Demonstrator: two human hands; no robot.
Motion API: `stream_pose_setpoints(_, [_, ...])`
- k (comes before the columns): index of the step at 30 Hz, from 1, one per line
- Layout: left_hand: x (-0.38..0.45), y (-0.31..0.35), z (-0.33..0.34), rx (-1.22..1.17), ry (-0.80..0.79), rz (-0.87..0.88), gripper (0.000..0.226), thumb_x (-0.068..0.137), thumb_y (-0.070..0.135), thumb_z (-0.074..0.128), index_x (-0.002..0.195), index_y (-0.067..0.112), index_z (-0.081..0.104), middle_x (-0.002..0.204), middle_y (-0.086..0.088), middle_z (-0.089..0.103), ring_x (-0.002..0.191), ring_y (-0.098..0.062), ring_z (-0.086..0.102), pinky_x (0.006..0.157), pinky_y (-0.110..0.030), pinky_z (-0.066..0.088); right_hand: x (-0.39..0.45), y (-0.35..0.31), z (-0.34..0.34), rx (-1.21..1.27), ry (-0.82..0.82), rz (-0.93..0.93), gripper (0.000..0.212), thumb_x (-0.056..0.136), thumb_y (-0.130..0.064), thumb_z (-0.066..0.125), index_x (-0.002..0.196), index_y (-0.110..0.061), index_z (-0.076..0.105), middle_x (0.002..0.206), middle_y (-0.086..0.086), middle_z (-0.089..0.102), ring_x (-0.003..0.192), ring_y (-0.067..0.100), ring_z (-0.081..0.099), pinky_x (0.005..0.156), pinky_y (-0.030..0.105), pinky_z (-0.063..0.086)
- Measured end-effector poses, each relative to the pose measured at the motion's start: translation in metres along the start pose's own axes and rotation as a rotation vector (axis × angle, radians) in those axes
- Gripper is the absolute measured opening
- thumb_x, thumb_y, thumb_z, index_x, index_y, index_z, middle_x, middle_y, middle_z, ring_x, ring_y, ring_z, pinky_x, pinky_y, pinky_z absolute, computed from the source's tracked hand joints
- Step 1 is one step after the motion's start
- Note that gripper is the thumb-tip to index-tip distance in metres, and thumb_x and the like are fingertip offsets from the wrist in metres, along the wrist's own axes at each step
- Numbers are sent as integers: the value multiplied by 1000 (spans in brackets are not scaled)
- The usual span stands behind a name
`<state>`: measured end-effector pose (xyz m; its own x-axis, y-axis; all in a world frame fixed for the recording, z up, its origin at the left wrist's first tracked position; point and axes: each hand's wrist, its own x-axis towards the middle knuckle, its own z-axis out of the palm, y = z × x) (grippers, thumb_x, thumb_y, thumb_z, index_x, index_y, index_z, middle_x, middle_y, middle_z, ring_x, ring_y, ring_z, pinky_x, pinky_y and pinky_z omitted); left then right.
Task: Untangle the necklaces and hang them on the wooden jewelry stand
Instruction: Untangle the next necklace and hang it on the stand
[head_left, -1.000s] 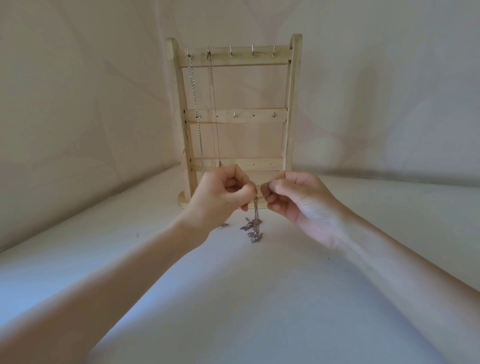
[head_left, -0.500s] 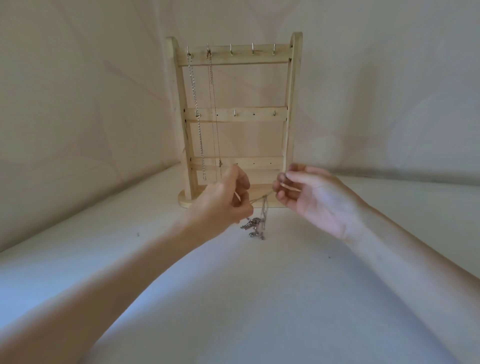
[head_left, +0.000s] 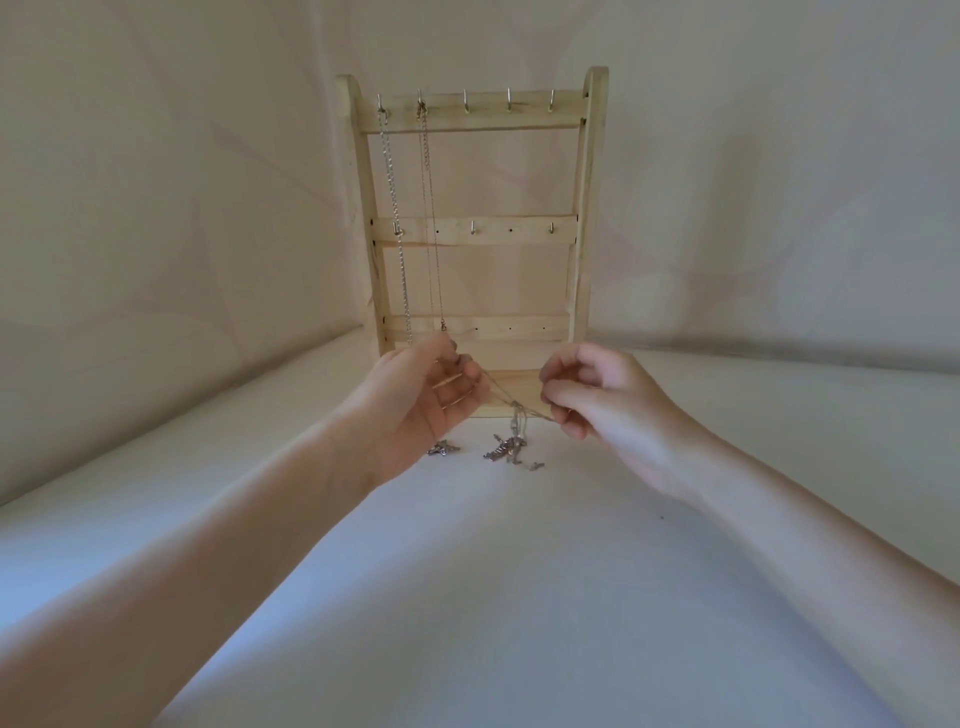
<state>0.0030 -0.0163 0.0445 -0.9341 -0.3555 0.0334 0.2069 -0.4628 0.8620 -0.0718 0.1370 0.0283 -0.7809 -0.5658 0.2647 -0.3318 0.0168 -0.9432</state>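
Stand (head_left: 475, 234): wooden, upright on a pale surface (head_left: 467, 597) against a draped cloth backdrop (head_left: 156, 182). Three crossbars; five hooks on the top bar, three on the middle bar.

Hung chains: one thick chain (head_left: 395, 218) on the top bar's first hook from the left, one fine chain (head_left: 434, 218) on the second hook. Both hang straight down in front of the lower bars; their lower ends are hidden behind the left hand.

Tangle (head_left: 506, 447): a small knot of chain and charms, resting on the surface just before the stand's base. Fine strands (head_left: 498, 397) rise from it in a V to both hands. A smaller piece (head_left: 442, 448) lies beside it, partly hidden under the left hand.

Left hand (head_left: 421, 400): palm turned inward, fingers curled, pinching one strand at the fingertips.

Right hand (head_left: 597, 400): fingers curled, thumb and forefinger pinching the other strand.

Hands: apart, tangle low between them.
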Motion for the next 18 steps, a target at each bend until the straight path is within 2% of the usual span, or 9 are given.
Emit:
stream_pose_setpoints(4, [3,3,-1,13,36,-2,19,89,-2,41,73,10,44,61,-5,45,38,-10,43,43,-16,45,-2,0,4,-209,-124,-17,12,83,-5,60,77,-15,65,56,-8,54,46,0,44,54,15,36])
stream_pose_setpoints(6, [4,3,-2,75,47,-1,20,88,-2,39,73,10,43,63,-5,43,37,-8,40,38,-15,38,-2,0,5,-266,-144,-30,11,81,-10,66,73,-18,68,56,-14,58,50,-4,48,54,11,36])
stream_pose_setpoints(8, [5,3,-3,124,55,-5,20,88,-2,39,73,10,43,63,-4,43,37,-8,38,36,-15,33,-1,1,4,-326,-149,-36,12,78,-11,70,70,-20,70,61,-13,62,56,-3,52,53,9,36])
stream_pose_setpoints(11, [3,4,-4,144,66,-9,20,89,-3,39,74,10,43,64,-4,43,37,-7,37,35,-15,29,-1,2,2,-399,-158,-47,16,77,-10,71,67,-21,70,65,-8,64,61,2,55,61,15,40])
stream_pose_setpoints(13, [3,5,-3,170,75,-5,21,89,-3,38,74,11,42,64,-4,42,38,-7,37,35,-14,26,-1,1,2,-376,-153,-32,14,78,-11,69,68,-20,69,64,-6,65,60,3,55,62,16,41])
stream_pose_setpoints(16, [4,5,-4,253,107,16,22,88,-3,38,73,12,41,66,-4,41,39,-6,35,35,-14,22,-3,-2,0,-235,-143,46,11,82,-9,65,71,-13,67,57,-4,61,46,1,46,49,11,35])
stream_pose_setpoints(18, [5,6,-6,317,127,40,21,88,-3,39,74,13,41,67,-3,41,41,-6,34,35,-14,21,-3,-3,-2,-154,-111,97,13,83,-7,61,71,-11,63,55,-3,56,44,5,42,42,13,31])
